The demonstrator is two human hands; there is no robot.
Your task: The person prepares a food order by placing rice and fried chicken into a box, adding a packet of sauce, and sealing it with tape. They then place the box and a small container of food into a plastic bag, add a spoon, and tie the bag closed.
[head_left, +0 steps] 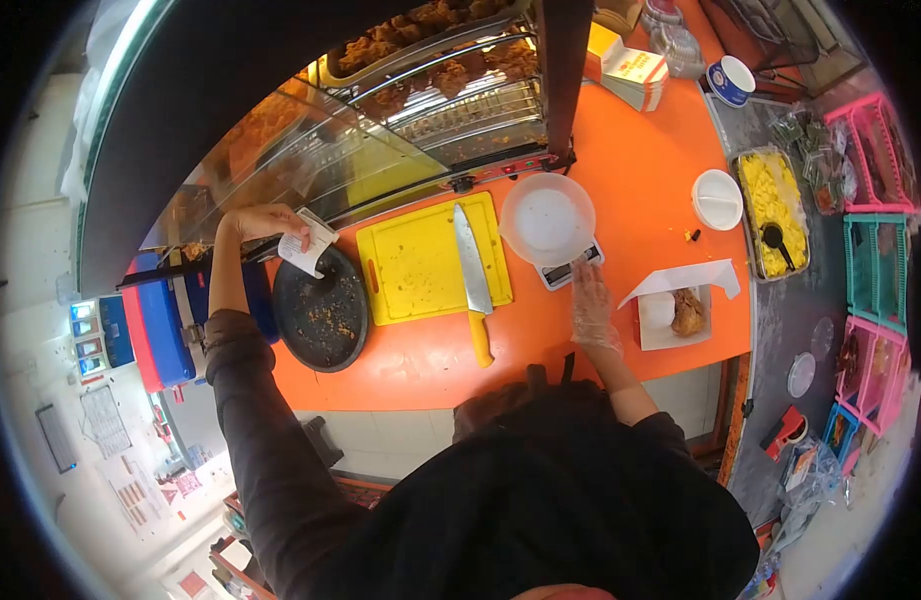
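My left hand is bare and pinches a printed white paper above the rim of a round dark pan with crumbs in it. My right hand wears a clear plastic glove. Its fingers are stretched out and touch the front of a small digital scale. On that scale sits a round translucent bowl. Between my hands, a knife with a yellow handle lies across the yellow cutting board. Right of my gloved hand, an open paper box holds a piece of fried chicken.
A glass warming cabinet with fried chicken borders the orange counter at the back. To the right are a white lidded cup, a tray of yellow pieces with a black spoon, and coloured baskets. Folded cartons stand at the back.
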